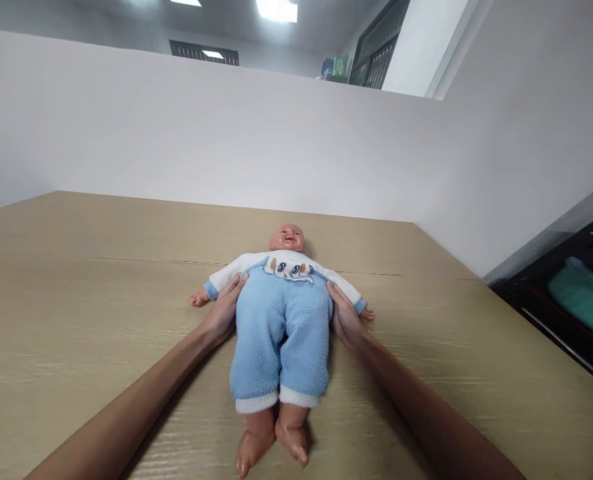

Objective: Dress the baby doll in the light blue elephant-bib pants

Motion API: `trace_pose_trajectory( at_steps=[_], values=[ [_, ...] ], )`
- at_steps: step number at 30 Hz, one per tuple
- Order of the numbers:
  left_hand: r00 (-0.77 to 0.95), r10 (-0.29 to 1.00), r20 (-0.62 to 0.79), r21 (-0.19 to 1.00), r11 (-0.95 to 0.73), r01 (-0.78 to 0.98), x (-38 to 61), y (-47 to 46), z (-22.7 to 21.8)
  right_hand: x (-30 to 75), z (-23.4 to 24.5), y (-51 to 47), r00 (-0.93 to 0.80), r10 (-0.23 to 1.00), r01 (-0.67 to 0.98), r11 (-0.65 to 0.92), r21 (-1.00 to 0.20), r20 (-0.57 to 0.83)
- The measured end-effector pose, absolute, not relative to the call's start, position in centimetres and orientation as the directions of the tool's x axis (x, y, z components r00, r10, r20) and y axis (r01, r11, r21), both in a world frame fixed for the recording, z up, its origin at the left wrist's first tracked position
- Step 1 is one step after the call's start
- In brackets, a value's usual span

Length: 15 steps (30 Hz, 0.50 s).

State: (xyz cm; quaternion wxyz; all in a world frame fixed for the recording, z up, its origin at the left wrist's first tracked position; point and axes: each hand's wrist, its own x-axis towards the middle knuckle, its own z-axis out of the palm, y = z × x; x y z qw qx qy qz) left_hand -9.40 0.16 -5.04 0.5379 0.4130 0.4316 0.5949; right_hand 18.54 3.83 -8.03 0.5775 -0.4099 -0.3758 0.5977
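Note:
A baby doll [280,320] lies on its back on the wooden table [76,300], head away from me and bare feet toward me. It wears a white top with blue cuffs and fluffy light-blue dungarees. My left hand [225,311] lies against the doll's left side at the waist, fingers stretched along the blue fabric. Against the other side of the waist rests my right hand [343,315], fingers also extended and pressed to the fabric. Both hands flank the doll's body; the fingertips on the doll's underside are hidden.
A white partition wall [226,133] runs behind the table and along its right side. At the far right, past the table edge, stands a dark rack [566,293] holding a teal item [583,293].

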Motion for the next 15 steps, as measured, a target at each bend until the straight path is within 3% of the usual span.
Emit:
trace_pose_trajectory(
  at_steps=[3,8,12,15],
  values=[
    [-0.054,0.999,-0.007,0.936,-0.012,-0.352,-9.1,0.4,-5.4,18.5,-8.2,4.5,0.038,0.998,-0.326,-0.025,-0.945,-0.04],
    [0.053,0.997,0.051,0.953,-0.033,-0.3,-10.1,1.3,-5.8,19.3,-7.2,4.7,-0.041,0.991,-0.083,0.123,-0.989,0.126],
    [0.084,0.99,0.113,0.992,-0.107,-0.072,-11.4,1.2,-5.1,21.6,-5.5,4.0,-0.185,0.968,0.033,0.18,-0.983,0.171],
    [0.1,0.981,0.164,0.968,-0.179,0.176,-12.4,0.8,-4.4,23.1,-4.5,3.4,-0.358,0.889,0.344,0.41,-0.845,0.285]
  ],
)
